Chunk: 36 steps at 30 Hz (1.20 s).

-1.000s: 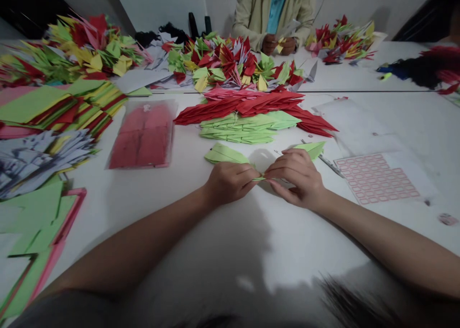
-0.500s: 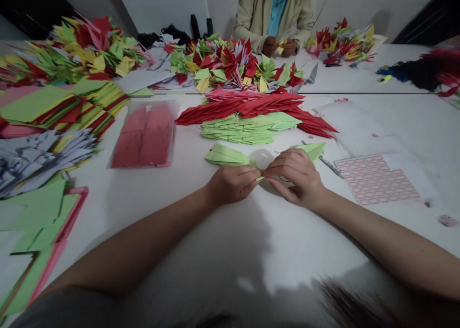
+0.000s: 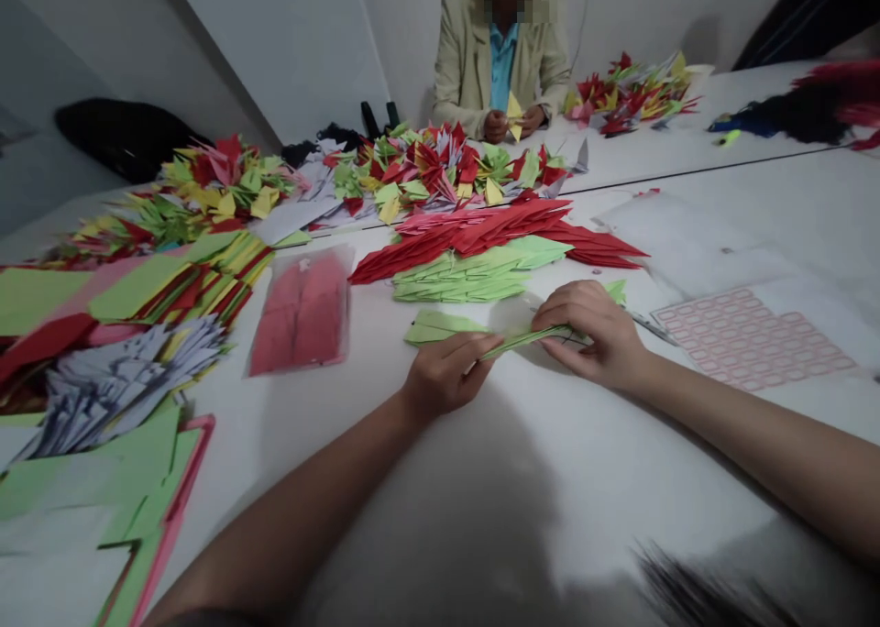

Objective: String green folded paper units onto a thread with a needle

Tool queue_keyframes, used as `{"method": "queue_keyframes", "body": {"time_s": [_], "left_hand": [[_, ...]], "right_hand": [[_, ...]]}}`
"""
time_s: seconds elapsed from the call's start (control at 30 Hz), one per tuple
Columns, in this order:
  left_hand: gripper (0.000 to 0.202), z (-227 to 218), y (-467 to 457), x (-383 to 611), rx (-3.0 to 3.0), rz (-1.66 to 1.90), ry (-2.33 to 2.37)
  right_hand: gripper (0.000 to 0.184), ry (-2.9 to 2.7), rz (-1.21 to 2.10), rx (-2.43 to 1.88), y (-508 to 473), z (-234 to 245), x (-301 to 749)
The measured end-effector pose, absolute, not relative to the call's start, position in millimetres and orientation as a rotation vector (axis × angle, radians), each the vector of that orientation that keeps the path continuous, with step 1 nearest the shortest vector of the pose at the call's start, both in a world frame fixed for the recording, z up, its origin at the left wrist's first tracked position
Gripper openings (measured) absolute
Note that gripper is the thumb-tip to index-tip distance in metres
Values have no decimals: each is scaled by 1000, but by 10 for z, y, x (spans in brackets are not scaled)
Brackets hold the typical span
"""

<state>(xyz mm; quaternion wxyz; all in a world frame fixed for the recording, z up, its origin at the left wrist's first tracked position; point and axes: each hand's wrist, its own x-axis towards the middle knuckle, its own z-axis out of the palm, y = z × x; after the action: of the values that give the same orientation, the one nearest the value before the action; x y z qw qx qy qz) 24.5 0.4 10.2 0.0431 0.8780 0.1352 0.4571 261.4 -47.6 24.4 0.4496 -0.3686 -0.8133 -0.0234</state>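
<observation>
Paper strip (image 3: 517,341) spans from left hand (image 3: 444,374), which pinches one end, to right hand (image 3: 594,334), which grasps the other. Folding seems the present step; the next move likely calls for steady, even creasing.

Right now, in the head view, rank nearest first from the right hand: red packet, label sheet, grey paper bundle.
1. Label sheet: right of the right hand.
2. Red packet: left, past the left hand.
3. Grey paper bundle: farther left, past the packet.
</observation>
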Motion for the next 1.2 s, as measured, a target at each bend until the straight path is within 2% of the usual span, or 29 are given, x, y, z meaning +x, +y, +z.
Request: {"method": "queue_keyframes", "body": {"time_s": [0.17,0.43,0.8,0.97,1.2], "left_hand": [[23,93,46,272,2776,1261,525],[12,166,58,318,2880,1301,523],[18,151,74,314,2852,1412,461],[19,162,18,323,2893,1430,453],[22,182,-25,366,2845,1419,435]], "right_hand": [[11,-1990,-33,-861,-455,141,2607],[10,-1978,6,-823,-485,104,2563],[11,-1968,10,-778,-501,97,2542],[17,-1949,-30,-818,-513,104,2523],[8,-1950,24,-814,-572,145,2450]]}}
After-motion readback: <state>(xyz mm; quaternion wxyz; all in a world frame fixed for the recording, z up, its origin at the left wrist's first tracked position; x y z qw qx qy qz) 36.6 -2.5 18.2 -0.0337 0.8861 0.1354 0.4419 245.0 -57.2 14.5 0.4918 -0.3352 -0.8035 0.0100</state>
